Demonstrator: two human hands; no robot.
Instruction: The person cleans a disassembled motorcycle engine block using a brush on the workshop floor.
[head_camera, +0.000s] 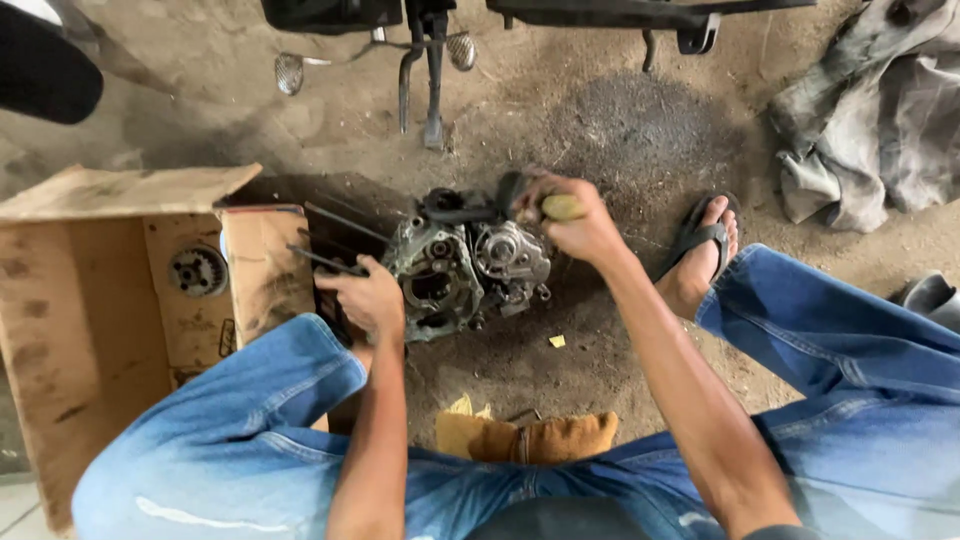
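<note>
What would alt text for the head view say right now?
Seen from above, a seated person in jeans works on a small engine block on a dirt floor: the right hand grips a yellow tool handle over it, the left hand steadies its side. An open cardboard box sits alongside.

engine case (465, 265): on the ground, between the person's knees
cardboard box (90, 300): left of engine case
gear (198, 271): inside the box
rag heap (880, 110): far right, behind
kickstand (432, 80): behind engine case

grimy engine case (455, 265) – upright, dirt floor
</note>
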